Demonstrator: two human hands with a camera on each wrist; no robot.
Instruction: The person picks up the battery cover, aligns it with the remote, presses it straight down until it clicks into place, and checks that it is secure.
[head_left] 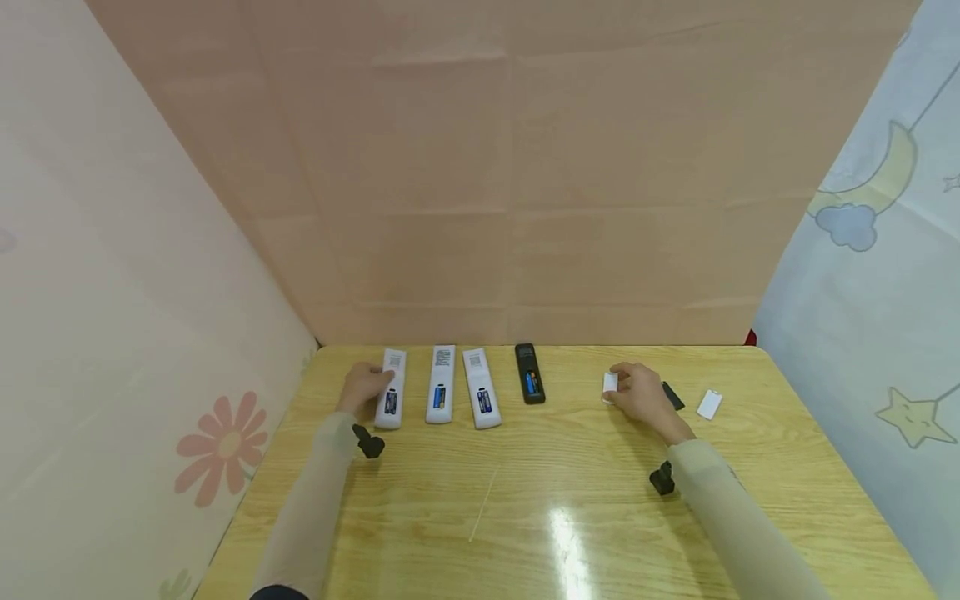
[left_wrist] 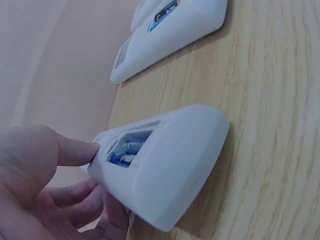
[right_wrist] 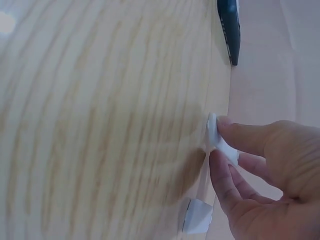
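Note:
At the left of the row, my left hand (head_left: 365, 385) grips a white remote control (head_left: 393, 375) by its side. In the left wrist view its thumb touches the edge beside the uncovered battery slot (left_wrist: 131, 148), where batteries show, and the other fingers are on the far side. Toward the right, my right hand (head_left: 643, 395) pinches a small white battery cover (right_wrist: 226, 146) between thumb and fingers. Beside that hand lie a black battery cover (head_left: 672, 395) and another white cover (head_left: 709, 404). A white piece (right_wrist: 197, 216) is under the right hand in the right wrist view.
Two more white remotes, one in the middle-left (head_left: 441, 383) and one tilted beside it (head_left: 482, 388), lie back up with batteries visible. A black remote (head_left: 530, 373) follows to their right. The wooden table (head_left: 420, 517) meets a brown backdrop (head_left: 510, 208) behind the row.

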